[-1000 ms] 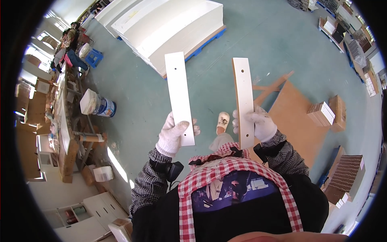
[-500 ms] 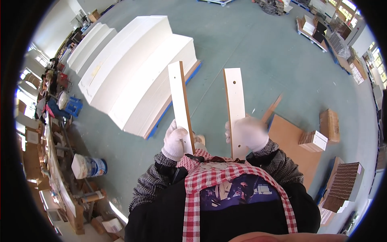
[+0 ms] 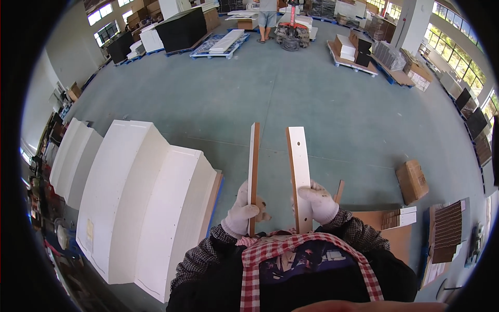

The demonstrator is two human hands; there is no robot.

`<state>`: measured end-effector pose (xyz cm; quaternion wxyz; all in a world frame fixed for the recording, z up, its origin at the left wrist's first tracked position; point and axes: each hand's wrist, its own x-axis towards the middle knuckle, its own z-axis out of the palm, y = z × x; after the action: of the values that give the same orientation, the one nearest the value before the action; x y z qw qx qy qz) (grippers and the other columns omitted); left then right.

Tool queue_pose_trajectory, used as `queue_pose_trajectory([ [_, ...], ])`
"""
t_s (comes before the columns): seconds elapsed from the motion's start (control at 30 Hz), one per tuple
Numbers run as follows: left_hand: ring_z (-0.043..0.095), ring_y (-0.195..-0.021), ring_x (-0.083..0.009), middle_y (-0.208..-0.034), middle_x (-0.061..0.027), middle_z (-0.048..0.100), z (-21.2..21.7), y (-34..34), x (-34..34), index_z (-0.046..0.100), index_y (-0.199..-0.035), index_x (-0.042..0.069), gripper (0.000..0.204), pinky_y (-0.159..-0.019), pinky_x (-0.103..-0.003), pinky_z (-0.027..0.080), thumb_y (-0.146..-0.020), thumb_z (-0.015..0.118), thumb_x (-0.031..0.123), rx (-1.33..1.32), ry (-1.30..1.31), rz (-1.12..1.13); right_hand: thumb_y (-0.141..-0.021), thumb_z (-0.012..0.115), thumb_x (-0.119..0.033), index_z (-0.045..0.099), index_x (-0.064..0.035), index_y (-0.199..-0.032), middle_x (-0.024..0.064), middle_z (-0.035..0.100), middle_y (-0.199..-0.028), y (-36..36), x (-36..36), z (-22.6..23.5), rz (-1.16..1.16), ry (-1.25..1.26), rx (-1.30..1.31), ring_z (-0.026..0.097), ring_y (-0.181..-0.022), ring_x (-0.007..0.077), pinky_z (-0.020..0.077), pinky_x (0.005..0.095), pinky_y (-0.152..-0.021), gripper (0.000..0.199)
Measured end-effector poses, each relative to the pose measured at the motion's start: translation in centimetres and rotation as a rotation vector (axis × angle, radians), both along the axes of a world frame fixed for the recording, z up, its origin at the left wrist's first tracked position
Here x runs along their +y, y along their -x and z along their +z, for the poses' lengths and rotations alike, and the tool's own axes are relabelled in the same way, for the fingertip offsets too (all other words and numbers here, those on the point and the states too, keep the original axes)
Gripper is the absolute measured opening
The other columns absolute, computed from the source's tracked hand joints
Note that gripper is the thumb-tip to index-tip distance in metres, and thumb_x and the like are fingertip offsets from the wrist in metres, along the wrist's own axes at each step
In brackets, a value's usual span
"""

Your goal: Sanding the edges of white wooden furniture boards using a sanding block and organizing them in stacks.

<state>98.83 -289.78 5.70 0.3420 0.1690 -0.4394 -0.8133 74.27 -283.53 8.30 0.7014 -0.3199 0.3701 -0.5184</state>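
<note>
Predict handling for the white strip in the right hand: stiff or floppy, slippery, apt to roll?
Probably stiff: the white strip extends well past the right hand, gripped along its lower part, with no visible sag. Unlikely to roll: it's flat-faced with a squared brown edge. Might slip somewhat, since the white face looks smooth.

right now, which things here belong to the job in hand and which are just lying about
In hand:
left white board, left hand
right white board, right hand

Apparently lying about:
white stepped block
brown carton
brown sheet
</note>
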Motion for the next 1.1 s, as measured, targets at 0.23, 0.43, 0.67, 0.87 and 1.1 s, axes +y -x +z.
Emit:
queue_pose_trajectory([
  [0.23, 0.06, -0.091, -0.0195, -0.105, -0.0066, 0.063, -3.1, 10.2, -21.3, 0.039, -0.139, 0.012, 0.07, -0.099, -0.047, 0.041, -0.075, 0.066, 0.017, 0.309, -0.302, -0.134, -0.099, 0.044, -0.045, 0.054, -0.0022, -0.124, 0.0054, 0.06, -0.083, 8.5, -18.3, -0.5, -0.231, 0.002, 0.246, 0.057, -0.07, 0.013, 0.0492, 0.0272, -0.067, 0.05],
  [0.43, 0.059, -0.1, -0.0213, -0.113, -0.0114, 0.061, 0.9, 18.8, -36.8, 0.055, -0.121, -0.005, 0.054, -0.09, -0.035, 0.044, -0.078, 0.056, 0.029, 0.031, -0.207, -0.025, -0.1, 0.044, -0.045, 0.057, -0.0013, -0.116, 0.007, 0.063, -0.09, 14.5, -38.4, 1.5, -0.23, -0.003, 0.3, 0.06, -0.078, 0.0142, 0.0501, 0.0292, -0.072, 0.048],
  [0.67, 0.053, -0.118, -0.0246, -0.128, -0.0147, 0.054, 1.7, 27.2, -55.6, 0.037, -0.139, -0.002, 0.068, -0.104, -0.038, 0.041, -0.08, 0.05, 0.029, -0.017, -0.151, 0.155, -0.098, 0.05, -0.045, 0.058, -0.001, -0.115, 0.0067, 0.065, -0.098, 17.6, -60.3, 1.2, -0.319, -0.033, 0.212, 0.061, -0.086, 0.0132, 0.0508, 0.0279, -0.08, 0.048],
  [0.87, 0.058, -0.111, -0.0231, -0.122, -0.0122, 0.058, -0.3, 31.9, -76.0, 0.043, -0.136, 0.002, 0.061, -0.095, -0.036, 0.047, -0.085, 0.051, 0.034, 0.031, -0.103, 0.124, -0.101, 0.048, -0.037, 0.057, -0.0015, -0.121, 0.0071, 0.065, -0.105, 21.4, -79.4, -0.4, -0.315, 0.191, 0.418, 0.06, -0.095, 0.0138, 0.0493, 0.0284, -0.085, 0.042],
  [1.1, 0.059, -0.108, -0.0225, -0.119, -0.0138, 0.059, 1.6, 36.3, -95.4, 0.045, -0.133, 0.002, 0.055, -0.093, -0.035, 0.048, -0.093, 0.039, 0.04, -0.1, -0.156, 0.248, -0.1, 0.046, -0.019, 0.052, -0.0019, -0.129, 0.0104, 0.061, -0.116, 24.8, -98.7, 4.1, -0.305, 0.352, 0.852, 0.058, -0.106, 0.0176, 0.0462, 0.0299, -0.092, 0.034],
])
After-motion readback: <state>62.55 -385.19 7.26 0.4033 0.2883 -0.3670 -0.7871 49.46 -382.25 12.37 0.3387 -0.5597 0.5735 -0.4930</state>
